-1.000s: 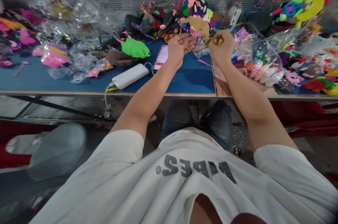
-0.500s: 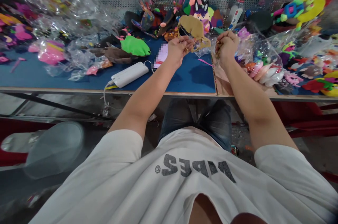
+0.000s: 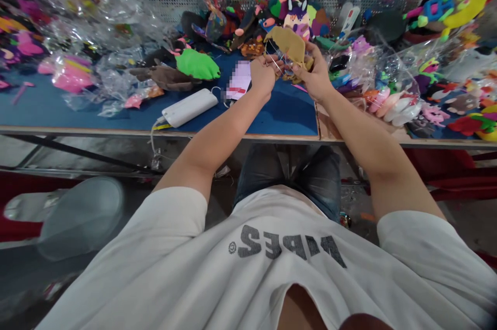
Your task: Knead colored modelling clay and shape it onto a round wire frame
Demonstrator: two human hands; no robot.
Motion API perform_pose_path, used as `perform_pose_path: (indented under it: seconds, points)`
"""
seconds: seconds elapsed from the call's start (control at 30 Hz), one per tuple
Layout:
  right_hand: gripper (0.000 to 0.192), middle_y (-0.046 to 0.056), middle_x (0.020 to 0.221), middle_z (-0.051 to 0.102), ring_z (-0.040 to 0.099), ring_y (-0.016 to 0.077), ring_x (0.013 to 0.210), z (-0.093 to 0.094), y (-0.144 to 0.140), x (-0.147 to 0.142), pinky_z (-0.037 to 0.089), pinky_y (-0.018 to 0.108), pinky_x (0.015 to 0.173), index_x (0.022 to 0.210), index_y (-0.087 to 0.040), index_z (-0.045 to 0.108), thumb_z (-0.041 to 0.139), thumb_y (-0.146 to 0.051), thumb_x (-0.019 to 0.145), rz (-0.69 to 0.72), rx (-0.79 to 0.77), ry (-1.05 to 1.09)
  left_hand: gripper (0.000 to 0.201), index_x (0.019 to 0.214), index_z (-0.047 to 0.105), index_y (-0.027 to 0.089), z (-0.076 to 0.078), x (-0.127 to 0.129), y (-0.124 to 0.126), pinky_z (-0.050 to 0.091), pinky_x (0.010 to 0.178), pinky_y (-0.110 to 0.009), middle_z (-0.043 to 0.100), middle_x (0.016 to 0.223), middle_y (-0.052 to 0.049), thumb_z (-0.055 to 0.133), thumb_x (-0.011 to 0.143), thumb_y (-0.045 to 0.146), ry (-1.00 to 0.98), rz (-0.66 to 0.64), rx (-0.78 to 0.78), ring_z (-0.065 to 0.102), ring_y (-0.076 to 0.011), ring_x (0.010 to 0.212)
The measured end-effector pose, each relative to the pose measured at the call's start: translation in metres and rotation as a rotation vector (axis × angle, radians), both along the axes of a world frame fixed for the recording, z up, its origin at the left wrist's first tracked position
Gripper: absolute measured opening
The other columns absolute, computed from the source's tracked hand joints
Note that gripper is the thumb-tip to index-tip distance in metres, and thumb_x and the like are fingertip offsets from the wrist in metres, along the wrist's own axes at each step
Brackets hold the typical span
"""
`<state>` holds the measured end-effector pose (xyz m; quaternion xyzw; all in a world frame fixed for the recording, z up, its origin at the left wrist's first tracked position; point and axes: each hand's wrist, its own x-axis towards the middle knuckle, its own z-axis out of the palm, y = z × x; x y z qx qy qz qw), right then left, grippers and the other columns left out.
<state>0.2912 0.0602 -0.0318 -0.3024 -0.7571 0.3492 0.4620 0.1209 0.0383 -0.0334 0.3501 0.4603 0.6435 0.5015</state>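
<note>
Head view: left hand and right hand pinch a tan felt piece at twelve o'clock over the desk; fingers closed on it, best kept taut.

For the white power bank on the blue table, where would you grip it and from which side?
Grip the power bank across its narrow width near the middle, coming from above. It lies flat and slanted on the table, long sides clear. A cable leaves its near-left end, so probably avoid that end. Both hands, left and right, hold a tan plush piece.
</note>
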Motion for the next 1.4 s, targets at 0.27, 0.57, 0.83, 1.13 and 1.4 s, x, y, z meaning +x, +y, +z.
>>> perform_pose_path:
  seconds: [0.27,0.57,0.83,1.13,1.4]
  points:
    - [0.058,-0.003,0.111,0.075,0.074,0.0273,0.1,0.009,0.045,0.047,0.061,0.061,0.086,0.104,-0.042,0.066,0.076,-0.09,0.075,-0.167,0.053,0.55,0.015,0.105,0.065,0.028,-0.009,-0.036,0.032,0.062,0.108,-0.029,0.083,0.103,0.003,0.054,0.115,0.03,-0.029,0.147,0.149,0.073,-0.0097,0.125]
    - [0.076,-0.001,0.111,0.077,0.073,0.0301,0.104,-0.012,0.035,0.013,0.063,0.056,0.086,0.13,-0.044,0.058,0.067,-0.095,0.073,0.028,-0.287,0.372,0.015,0.128,0.054,0.028,0.004,-0.019,0.014,0.059,0.116,-0.039,0.083,0.127,-0.001,0.04,0.122,0.029,-0.245,-0.1,0.224,0.076,-0.0139,0.132]
    - [0.069,-0.005,0.09,0.077,0.067,0.0228,0.11,-0.015,0.011,0.001,0.06,0.045,0.09,0.115,-0.038,0.063,0.095,-0.073,0.065,0.247,-0.485,0.434,0.044,0.115,0.057,0.03,-0.005,0.006,0.008,0.051,0.125,-0.05,0.08,0.132,-0.005,0.073,0.102,0.068,-0.325,-0.064,0.248,0.064,-0.0249,0.153]
    - [0.069,-0.003,0.088,0.08,0.07,0.0201,0.106,-0.015,0.014,0.001,0.061,0.045,0.097,0.113,-0.035,0.07,0.094,-0.078,0.065,0.217,-0.401,0.419,0.07,0.08,0.047,0.035,-0.004,0.003,0.009,0.055,0.112,-0.039,0.07,0.072,0.005,0.077,0.073,0.097,-0.051,0.08,0.297,0.071,-0.0139,0.109]
    - [0.058,-0.001,0.109,0.084,0.079,0.0202,0.107,-0.003,-0.001,0.004,0.067,0.041,0.095,0.124,-0.033,0.074,0.091,-0.065,0.079,0.215,-0.359,0.402,0.056,0.089,0.058,0.026,-0.01,0.008,0.004,0.055,0.098,-0.038,0.059,0.078,0.004,0.106,0.074,0.05,-0.062,0.158,0.271,0.074,-0.0215,0.111]
